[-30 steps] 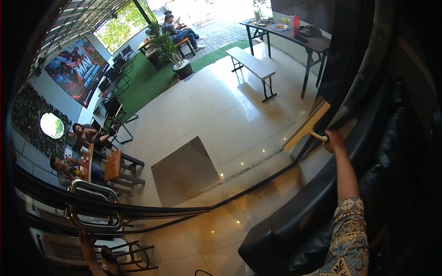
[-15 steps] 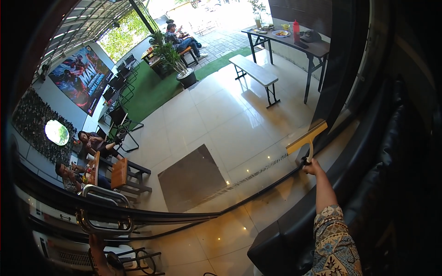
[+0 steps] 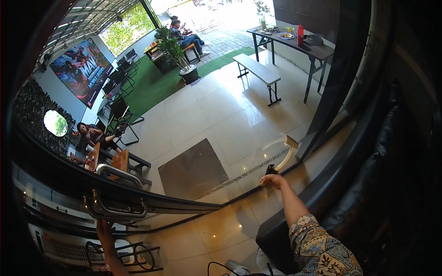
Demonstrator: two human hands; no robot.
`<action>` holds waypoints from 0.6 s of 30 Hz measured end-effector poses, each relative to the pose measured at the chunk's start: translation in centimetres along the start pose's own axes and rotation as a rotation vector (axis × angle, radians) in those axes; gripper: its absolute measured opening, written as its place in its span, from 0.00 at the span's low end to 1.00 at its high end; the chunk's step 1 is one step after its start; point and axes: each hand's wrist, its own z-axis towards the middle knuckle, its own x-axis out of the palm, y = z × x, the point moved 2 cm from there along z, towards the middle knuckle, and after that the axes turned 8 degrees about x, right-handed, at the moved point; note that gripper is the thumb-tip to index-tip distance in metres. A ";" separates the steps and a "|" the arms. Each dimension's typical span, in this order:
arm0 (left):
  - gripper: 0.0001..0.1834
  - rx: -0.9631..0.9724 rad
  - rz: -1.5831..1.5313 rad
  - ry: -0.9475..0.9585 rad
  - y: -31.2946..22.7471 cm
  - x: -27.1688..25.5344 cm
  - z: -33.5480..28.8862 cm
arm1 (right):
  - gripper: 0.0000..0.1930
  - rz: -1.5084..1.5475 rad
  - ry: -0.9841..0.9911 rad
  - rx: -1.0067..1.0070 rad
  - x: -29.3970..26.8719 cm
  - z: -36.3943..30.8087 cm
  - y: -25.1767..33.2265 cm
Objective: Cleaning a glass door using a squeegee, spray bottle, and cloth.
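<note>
My right hand (image 3: pixel 275 181) is closed round the dark grip of a window squeegee (image 3: pixel 288 156). Its pale curved neck rises from my fist, and its blade, turned nearly edge-on, is up against or close to the glass panel (image 3: pixel 248 147). I cannot tell whether it touches. At the lower left, my left hand (image 3: pixel 105 226) is at the inner bar of a metal door handle (image 3: pixel 117 212), its fingers bent and partly hidden in shadow. A matching handle bar (image 3: pixel 120 174) shows on the far side of the black-framed glass door (image 3: pixel 175 203).
A black padded sofa (image 3: pixel 354 184) runs along my right. Below the door handle stands a black metal-framed chair (image 3: pixel 133 257). Beyond the glass are a brown mat (image 3: pixel 193 170), a white bench (image 3: pixel 258 69), a table (image 3: pixel 294 41) with food, a potted plant (image 3: pixel 177 57) and seated people.
My right hand has moved left and lower with the squeegee, whose blade has turned from broadside to nearly edge-on. My left hand and the door handle appear slightly farther right and higher.
</note>
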 end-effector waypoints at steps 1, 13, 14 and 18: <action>0.30 0.003 0.035 0.018 -0.1 0.3 0.1 | 0.10 -0.002 -0.006 -0.002 1.3 0.3 -0.7; 0.15 0.313 0.113 0.002 -2.0 3.4 1.0 | 0.07 0.231 0.156 -0.155 20.5 5.6 -4.6; 0.15 0.315 0.107 -0.002 -2.1 3.5 1.2 | 0.06 0.222 0.148 -0.144 21.7 5.8 -4.8; 0.13 0.486 0.184 0.042 -2.8 4.2 1.7 | 0.07 0.217 0.139 -0.136 27.0 6.3 -5.4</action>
